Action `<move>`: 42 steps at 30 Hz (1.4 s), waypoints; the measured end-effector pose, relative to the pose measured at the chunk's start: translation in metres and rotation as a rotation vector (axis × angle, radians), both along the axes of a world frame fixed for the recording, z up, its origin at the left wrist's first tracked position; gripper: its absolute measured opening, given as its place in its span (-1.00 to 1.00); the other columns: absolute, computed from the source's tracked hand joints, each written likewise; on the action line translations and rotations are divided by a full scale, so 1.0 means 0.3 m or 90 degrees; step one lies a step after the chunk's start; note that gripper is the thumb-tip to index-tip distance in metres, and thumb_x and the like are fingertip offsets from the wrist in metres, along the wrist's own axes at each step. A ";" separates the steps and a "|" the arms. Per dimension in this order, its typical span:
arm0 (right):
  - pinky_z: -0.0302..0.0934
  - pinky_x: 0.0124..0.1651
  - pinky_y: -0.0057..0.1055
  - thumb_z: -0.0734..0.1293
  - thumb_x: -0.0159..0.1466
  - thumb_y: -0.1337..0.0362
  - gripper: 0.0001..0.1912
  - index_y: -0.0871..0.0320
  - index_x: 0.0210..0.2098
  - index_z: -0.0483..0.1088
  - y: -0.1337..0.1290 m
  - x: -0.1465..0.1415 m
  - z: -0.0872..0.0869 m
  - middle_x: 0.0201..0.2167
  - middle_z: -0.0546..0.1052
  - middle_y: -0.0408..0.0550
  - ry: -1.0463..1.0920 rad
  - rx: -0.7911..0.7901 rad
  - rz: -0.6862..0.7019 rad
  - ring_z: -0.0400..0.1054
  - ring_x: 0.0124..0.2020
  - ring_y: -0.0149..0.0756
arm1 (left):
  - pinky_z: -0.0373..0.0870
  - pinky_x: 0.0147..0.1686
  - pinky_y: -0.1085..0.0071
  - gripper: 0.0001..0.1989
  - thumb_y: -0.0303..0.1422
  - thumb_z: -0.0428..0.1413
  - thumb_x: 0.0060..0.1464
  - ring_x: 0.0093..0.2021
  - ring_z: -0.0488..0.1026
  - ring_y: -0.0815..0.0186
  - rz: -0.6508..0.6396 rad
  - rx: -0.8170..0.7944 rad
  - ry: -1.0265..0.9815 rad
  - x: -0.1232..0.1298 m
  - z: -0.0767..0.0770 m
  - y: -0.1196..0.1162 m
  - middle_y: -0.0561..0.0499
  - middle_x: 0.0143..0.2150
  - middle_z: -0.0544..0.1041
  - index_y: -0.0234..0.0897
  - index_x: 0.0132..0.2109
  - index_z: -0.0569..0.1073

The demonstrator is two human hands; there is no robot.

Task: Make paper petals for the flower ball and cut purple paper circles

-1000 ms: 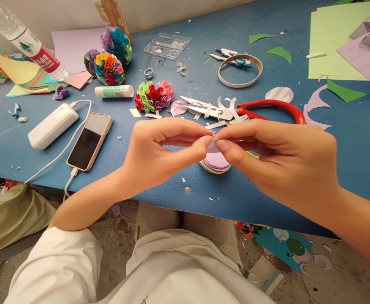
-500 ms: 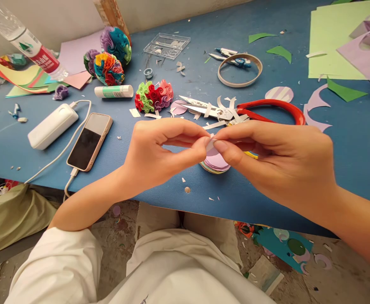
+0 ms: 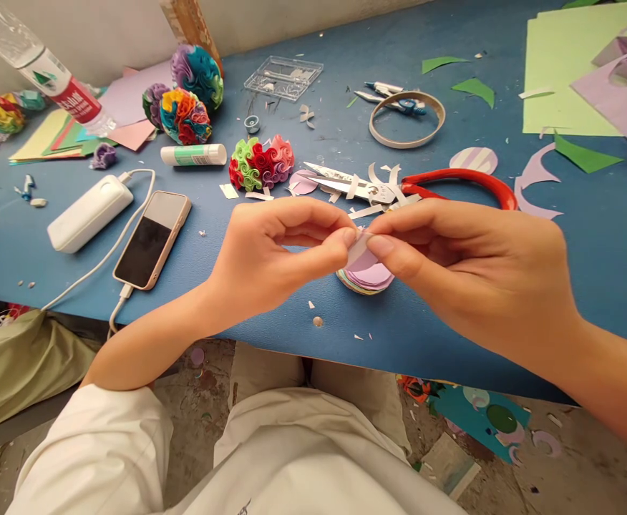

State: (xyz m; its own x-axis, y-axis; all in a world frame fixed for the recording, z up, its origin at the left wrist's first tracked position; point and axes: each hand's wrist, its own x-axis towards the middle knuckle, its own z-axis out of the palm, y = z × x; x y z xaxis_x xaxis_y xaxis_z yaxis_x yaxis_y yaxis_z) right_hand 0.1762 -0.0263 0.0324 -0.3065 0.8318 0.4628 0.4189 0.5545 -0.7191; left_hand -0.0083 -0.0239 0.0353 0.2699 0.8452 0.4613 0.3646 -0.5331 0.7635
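Between my fingertips is a small piece of lilac and white paper (image 3: 360,252), partly covered by my thumbs. My left hand (image 3: 286,239) pinches its left side, and my right hand (image 3: 453,261) pinches the right. Just below it sits a stack of round paper pieces (image 3: 370,281), lilac on top, partly hidden by the held paper and my right hand. Behind my hands lie red-handled scissors (image 3: 461,179), with white paper strips (image 3: 394,189) scattered over them. A cluster of rolled paper flowers (image 3: 260,163) stands beyond my left hand.
To the left are a phone (image 3: 152,239), a white power bank (image 3: 89,214), a glue stick (image 3: 193,154) and a bottle (image 3: 66,93). Farther back lie a tape ring (image 3: 439,118) and a clear plastic case (image 3: 284,77). Green sheets (image 3: 560,71) are at right. Another person's leg (image 3: 28,365) shows at left.
More of the lilac and white paper shows between my fingers, which have spread slightly apart. At the far left, the coloured sheets that were lifted now lie flatter.
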 end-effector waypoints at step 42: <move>0.39 -0.33 -0.44 0.40 0.20 0.34 -0.91 0.02 -0.33 0.43 0.036 0.009 -0.017 -0.31 0.52 -0.13 0.013 0.210 -0.042 0.42 -0.31 -0.41 | 0.64 -0.28 0.46 -0.62 -0.30 0.17 0.17 -0.21 0.62 0.33 -0.010 -0.027 -0.008 -0.010 -0.020 0.012 0.11 -0.22 0.63 -0.10 0.12 0.36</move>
